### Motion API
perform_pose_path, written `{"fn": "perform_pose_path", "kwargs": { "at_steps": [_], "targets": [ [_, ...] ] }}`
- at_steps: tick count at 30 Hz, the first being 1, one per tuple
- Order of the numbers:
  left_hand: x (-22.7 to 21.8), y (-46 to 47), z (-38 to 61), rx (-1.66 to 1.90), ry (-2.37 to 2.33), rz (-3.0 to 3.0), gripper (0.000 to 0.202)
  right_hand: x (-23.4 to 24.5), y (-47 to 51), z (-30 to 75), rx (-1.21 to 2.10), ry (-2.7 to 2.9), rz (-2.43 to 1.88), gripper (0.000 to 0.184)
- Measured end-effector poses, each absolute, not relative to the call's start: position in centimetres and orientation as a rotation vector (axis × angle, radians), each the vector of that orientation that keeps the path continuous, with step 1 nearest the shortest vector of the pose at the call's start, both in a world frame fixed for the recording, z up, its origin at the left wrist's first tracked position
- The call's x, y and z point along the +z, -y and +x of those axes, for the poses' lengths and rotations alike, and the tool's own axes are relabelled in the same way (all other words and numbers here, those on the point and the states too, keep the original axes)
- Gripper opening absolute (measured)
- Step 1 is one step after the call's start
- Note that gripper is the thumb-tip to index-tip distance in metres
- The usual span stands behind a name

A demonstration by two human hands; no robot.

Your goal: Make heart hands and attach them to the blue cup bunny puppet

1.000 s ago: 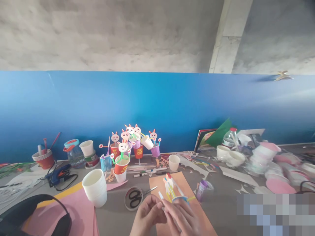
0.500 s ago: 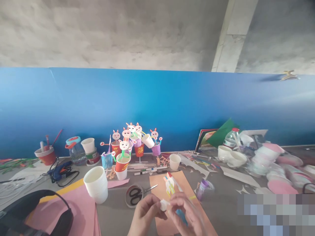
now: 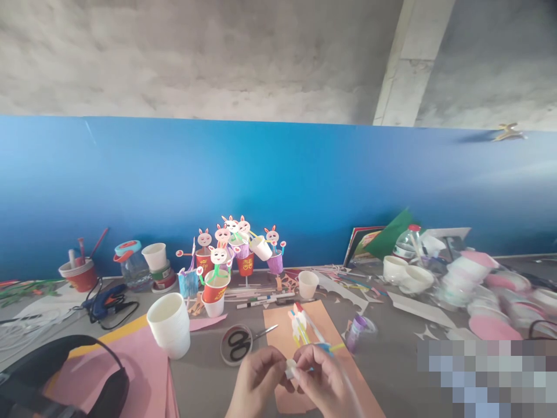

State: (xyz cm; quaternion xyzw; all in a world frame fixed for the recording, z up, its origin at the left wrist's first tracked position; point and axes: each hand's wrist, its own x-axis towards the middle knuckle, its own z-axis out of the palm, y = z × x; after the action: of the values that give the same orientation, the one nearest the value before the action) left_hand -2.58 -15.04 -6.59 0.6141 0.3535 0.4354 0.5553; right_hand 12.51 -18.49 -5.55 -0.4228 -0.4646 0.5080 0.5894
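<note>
My left hand (image 3: pixel 263 377) pinches a small white piece (image 3: pixel 290 367), perhaps paper, between thumb and fingertips. From the other side my right hand (image 3: pixel 322 374) grips the same piece, thumb and index finger pressed on it. Both hands are over an orange sheet (image 3: pixel 278 318). Just beyond them on the sheet lie a white cut-out with yellow strips (image 3: pixel 299 326) and a red-tipped white pen (image 3: pixel 310 320). A blue piece with a yellow strip (image 3: pixel 324 347) shows partly behind my right hand. Left of the hands, black-handled scissors (image 3: pixel 239 345) rest across a roll of tape (image 3: pixel 223 348).
A stack of white cups (image 3: pixel 169 325) stands on the left near pink paper (image 3: pixel 143 377) and a black headset (image 3: pixel 117 377). Rabbit-faced cup figures (image 3: pixel 217 273) stand at the back. A purple glue stick (image 3: pixel 357 332) is on the right, beyond it cups and bowls (image 3: pixel 415 278).
My right hand has come in to the left and closed its fingertips on the small white piece. The blue piece now shows above that hand instead of below its fingers.
</note>
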Motion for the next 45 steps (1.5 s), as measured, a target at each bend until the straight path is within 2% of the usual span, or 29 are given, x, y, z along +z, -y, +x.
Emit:
{"fn": "perform_pose_path", "kwargs": {
  "at_steps": [6, 23, 32, 39, 45],
  "targets": [
    [-6.5, 15.0, -2.5, 1.059, -0.837, 1.479, 0.032, -5.4, 18.3, 12.5, 1.149, 1.087, -1.044, 0.049],
    [-7.2, 14.9, -2.2, 1.110, -0.818, 1.511, 0.031, -6.1, 17.8, 13.0, 1.210, 1.127, -0.960, 0.042],
    [-7.4, 15.0, -2.4, 1.115, -0.835, 1.554, 0.043, -6.8, 17.7, 13.6, 1.182, 1.217, -0.971, 0.038],
    [-8.5, 15.1, -1.7, 1.145, -0.818, 1.457, 0.041, -6.1, 17.9, 13.0, 1.054, 1.170, -1.043, 0.043],
    [-9.6, 14.6, -1.8, 1.165, -0.806, 1.452, 0.043, -6.4, 18.4, 12.9, 1.131, 1.200, -1.106, 0.041]
  ]
}}
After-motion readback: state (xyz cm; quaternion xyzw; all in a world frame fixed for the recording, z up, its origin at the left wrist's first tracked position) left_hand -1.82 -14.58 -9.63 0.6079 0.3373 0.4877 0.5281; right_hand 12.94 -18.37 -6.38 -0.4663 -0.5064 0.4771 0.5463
